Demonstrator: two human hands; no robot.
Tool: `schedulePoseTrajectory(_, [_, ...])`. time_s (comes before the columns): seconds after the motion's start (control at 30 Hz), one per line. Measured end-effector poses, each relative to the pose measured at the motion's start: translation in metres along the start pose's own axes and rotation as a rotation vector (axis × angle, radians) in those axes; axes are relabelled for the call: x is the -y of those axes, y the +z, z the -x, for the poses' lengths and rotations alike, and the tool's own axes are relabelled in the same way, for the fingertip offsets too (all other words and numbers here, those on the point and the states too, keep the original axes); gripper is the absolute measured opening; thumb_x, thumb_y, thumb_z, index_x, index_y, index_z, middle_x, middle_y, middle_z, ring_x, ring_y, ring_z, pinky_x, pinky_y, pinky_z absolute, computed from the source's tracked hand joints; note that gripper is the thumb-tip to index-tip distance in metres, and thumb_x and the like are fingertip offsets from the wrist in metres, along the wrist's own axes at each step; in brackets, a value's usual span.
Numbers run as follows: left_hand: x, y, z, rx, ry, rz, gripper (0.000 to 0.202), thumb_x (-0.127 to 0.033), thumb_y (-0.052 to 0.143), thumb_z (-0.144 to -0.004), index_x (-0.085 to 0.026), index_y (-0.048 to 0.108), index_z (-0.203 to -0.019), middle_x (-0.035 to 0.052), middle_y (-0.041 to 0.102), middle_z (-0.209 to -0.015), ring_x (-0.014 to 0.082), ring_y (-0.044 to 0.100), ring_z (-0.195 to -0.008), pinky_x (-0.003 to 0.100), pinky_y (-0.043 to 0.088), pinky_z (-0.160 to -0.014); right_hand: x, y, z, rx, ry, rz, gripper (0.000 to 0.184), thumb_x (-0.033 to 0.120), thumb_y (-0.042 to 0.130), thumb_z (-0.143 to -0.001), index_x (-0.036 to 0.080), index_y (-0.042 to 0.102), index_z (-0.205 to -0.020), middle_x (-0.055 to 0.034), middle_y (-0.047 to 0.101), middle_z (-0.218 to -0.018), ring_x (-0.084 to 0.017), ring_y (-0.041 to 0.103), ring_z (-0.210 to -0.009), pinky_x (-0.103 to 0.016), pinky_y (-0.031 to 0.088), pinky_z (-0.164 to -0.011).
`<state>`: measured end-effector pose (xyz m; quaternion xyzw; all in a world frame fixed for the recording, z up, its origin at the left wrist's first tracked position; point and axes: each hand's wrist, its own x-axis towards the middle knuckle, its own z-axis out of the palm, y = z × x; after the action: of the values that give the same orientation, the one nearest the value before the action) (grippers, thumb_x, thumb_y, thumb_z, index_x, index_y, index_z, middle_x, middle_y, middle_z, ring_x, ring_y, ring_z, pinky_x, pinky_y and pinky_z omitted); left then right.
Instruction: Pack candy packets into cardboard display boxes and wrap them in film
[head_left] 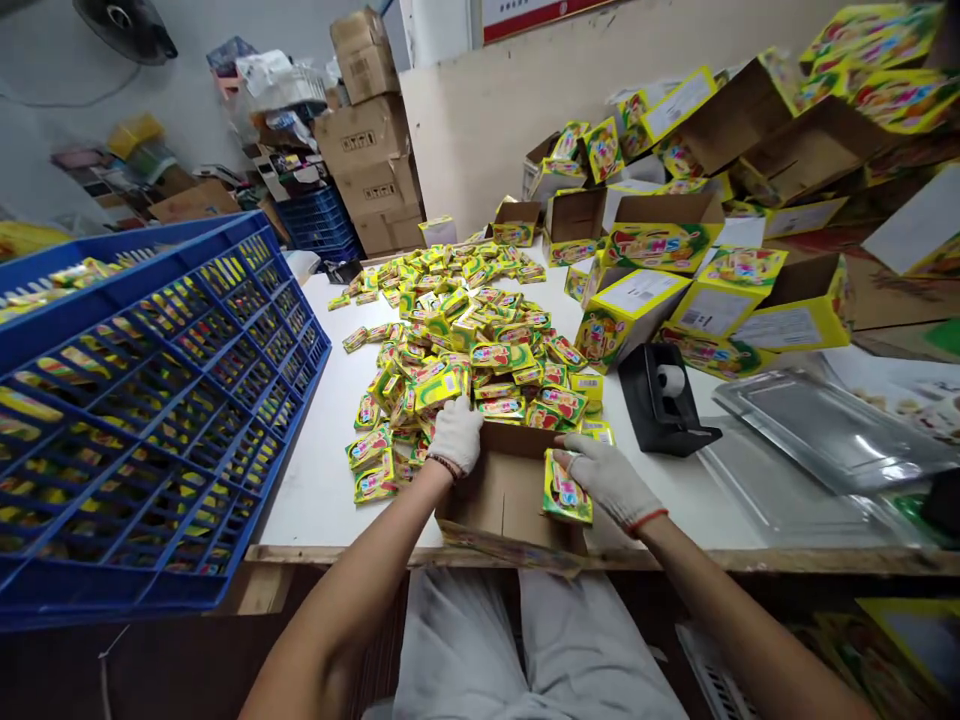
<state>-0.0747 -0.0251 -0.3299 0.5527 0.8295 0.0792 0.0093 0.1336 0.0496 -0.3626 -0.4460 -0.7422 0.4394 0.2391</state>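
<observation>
An open cardboard carton (pixel 504 497) lies at the near edge of the white table (pixel 315 480), brown inside. My left hand (pixel 456 434), in a white glove, grips the carton's far left rim, next to a yellow packet. My right hand (pixel 609 478), also gloved, is closed on a small yellow-green packet (pixel 565 491) at the carton's right side. Just beyond the carton spreads a big heap of the same colourful packets (pixel 465 340).
A blue plastic crate (pixel 142 400) with packets stands tilted at the left. A black tape dispenser (pixel 664 400) sits right of the heap, clear plastic trays (pixel 825 430) beyond it. Yellow display boxes (pixel 675 280) pile up at the back right; brown cartons (pixel 367 150) stack behind.
</observation>
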Motion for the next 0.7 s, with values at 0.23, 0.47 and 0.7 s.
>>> schedulePoseTrajectory(0.23, [-0.011,-0.017,0.064,-0.253,0.062,0.627,0.020,-0.033,0.058,-0.091,-0.020,0.067,-0.102,0.0082,0.062,-0.104,0.0225,0.057,-0.101,0.034,0.044,-0.093,0.026,-0.038,0.008,-0.015,-0.140,-0.041,0.039,0.052,0.062,-0.073,0.019,0.064,-0.093,-0.0048,0.068,-0.079,-0.022,0.061,-0.070,-0.032,0.049,-0.060])
schedulePoseTrajectory(0.47, [-0.026,-0.005,0.126,0.198,-0.104,1.435,0.044,-0.057,0.066,-0.079,-0.016,0.064,-0.096,-0.0015,0.057,-0.064,0.0117,0.051,-0.052,0.024,0.042,-0.052,0.065,0.018,0.052,0.199,-0.174,-0.341,0.065,0.069,0.065,-0.073,0.018,0.063,-0.113,-0.0102,0.070,-0.090,-0.025,0.065,-0.076,-0.034,0.056,-0.064])
schedulePoseTrajectory(0.7, [0.081,-0.015,0.115,-0.558,-0.455,0.759,0.047,-0.031,0.080,-0.069,-0.019,0.064,-0.112,0.0123,0.065,-0.118,0.0314,0.055,-0.118,0.045,0.040,-0.107,0.070,0.035,0.058,0.288,-0.166,-0.245,0.057,0.070,0.067,-0.071,0.019,0.071,-0.096,-0.0119,0.074,-0.100,-0.031,0.067,-0.090,-0.036,0.058,-0.075])
